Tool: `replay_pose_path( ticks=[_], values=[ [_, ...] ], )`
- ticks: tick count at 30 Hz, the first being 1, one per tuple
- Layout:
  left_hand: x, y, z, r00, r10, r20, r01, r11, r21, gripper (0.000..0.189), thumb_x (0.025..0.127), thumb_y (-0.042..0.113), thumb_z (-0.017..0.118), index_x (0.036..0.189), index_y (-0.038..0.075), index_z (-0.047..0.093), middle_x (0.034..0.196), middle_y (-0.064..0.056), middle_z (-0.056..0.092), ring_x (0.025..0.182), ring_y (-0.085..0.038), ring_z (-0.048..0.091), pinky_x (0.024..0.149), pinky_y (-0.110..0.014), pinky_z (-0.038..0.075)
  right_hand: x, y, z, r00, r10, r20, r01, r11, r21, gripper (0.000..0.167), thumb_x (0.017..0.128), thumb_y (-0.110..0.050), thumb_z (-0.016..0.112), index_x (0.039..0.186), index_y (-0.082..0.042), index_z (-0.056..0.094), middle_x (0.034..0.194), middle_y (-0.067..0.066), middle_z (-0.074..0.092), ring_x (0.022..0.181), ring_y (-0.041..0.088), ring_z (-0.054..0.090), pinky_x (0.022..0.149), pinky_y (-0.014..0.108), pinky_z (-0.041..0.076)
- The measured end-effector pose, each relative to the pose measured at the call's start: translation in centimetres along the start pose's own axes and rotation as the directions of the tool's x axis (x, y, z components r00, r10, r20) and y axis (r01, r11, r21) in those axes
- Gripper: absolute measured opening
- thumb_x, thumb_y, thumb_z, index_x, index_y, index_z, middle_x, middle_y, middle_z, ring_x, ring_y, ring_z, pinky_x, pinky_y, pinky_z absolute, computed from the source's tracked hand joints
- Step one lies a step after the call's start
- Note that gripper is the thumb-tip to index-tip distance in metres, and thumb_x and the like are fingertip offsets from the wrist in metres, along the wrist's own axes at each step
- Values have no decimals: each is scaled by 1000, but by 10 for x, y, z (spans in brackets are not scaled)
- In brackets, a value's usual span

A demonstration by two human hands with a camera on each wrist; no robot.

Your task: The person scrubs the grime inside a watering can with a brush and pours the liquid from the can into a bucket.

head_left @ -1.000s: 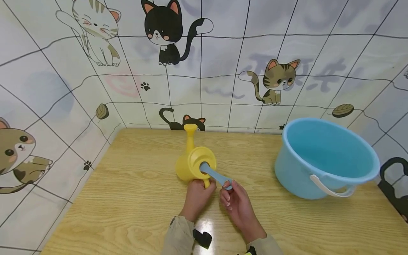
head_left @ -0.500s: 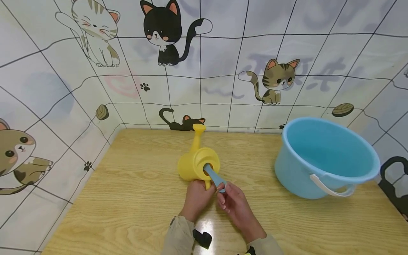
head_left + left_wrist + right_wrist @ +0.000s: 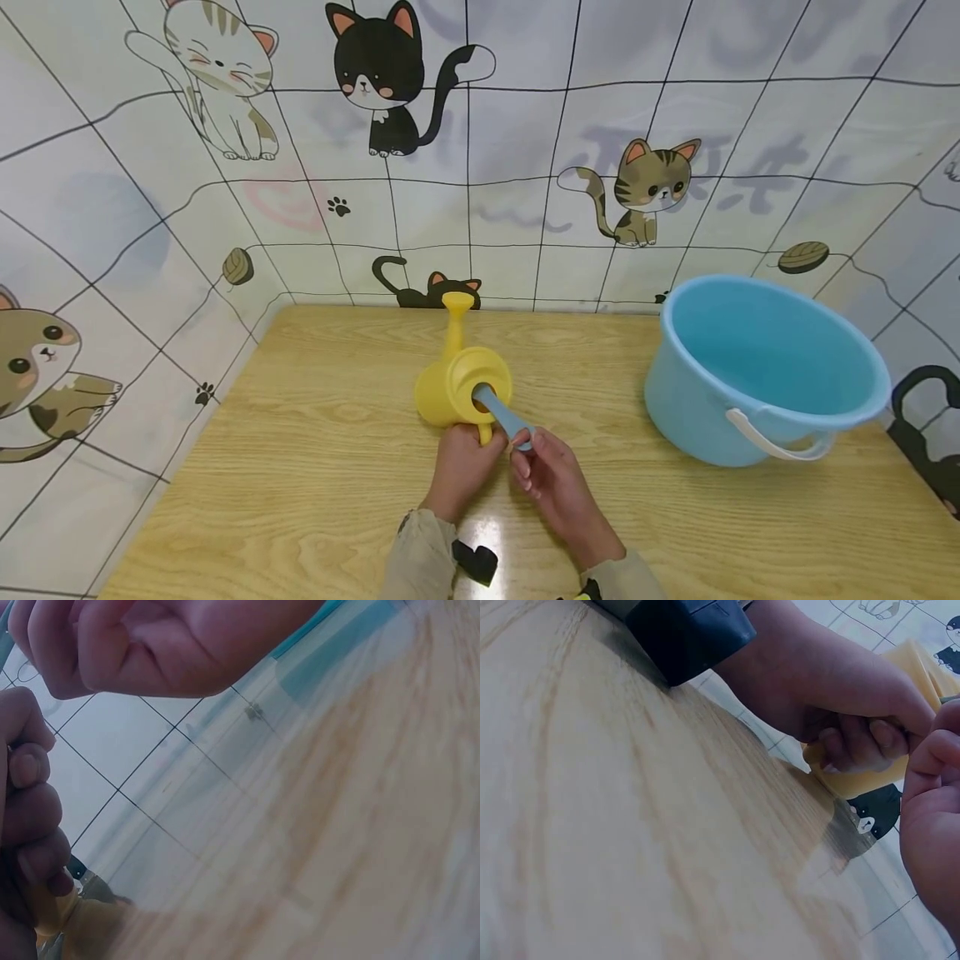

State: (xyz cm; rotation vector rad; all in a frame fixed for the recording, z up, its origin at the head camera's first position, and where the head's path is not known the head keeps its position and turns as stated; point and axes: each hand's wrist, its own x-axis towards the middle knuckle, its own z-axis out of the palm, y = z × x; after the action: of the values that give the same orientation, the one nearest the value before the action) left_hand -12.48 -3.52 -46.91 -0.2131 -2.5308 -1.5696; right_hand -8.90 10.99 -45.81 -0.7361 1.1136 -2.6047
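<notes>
A yellow watering can is at the middle of the table, its spout pointing toward the back wall. My left hand grips its handle; in the right wrist view the fingers of that left hand are curled tight beside the can's yellow body. My right hand pinches the end of a light blue handle, perhaps of a toy shovel or spoon. The other end of this blue tool is hidden inside the can's round top opening. In the left wrist view the right hand shows curled fingers above the table.
A large light blue bucket with a white handle stands at the right on the wooden table. Behind the table rises a tiled-pattern wall covering printed with cartoon cats.
The right hand has moved slightly left and turned the blue handle to a steeper angle in the can's opening. The can swung a little right, then back left, in the left hand's grip.
</notes>
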Motion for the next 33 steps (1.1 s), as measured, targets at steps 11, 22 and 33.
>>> replay_pose_path(
  ticks=[11,22,33],
  values=[
    [2,0,0,1000,10,-29,-11,999,-41,32,74,20,60,50,14,40,43,10,30,40,-4,31,39,-22,27,0,1,-1,1000,15,-15,-14,1000,11,36,98,-13,21,99,-7,56,69,-2,48,57,10,39,45,22,22],
    [2,-1,0,999,1,-38,-4,996,-85,35,75,18,60,49,12,38,42,9,29,39,-4,30,39,-22,26,-1,1,-1,1000,16,-23,-15,1000,21,37,98,-12,21,99,-6,57,70,-1,49,58,9,42,47,21,25],
    [3,-1,0,999,-29,-34,25,993,-117,34,75,18,60,50,12,38,43,9,29,40,-5,30,39,-23,26,-1,0,1,1000,14,-14,-14,1000,13,38,98,-11,19,100,-6,57,69,-1,48,58,9,41,45,22,22]
  ],
)
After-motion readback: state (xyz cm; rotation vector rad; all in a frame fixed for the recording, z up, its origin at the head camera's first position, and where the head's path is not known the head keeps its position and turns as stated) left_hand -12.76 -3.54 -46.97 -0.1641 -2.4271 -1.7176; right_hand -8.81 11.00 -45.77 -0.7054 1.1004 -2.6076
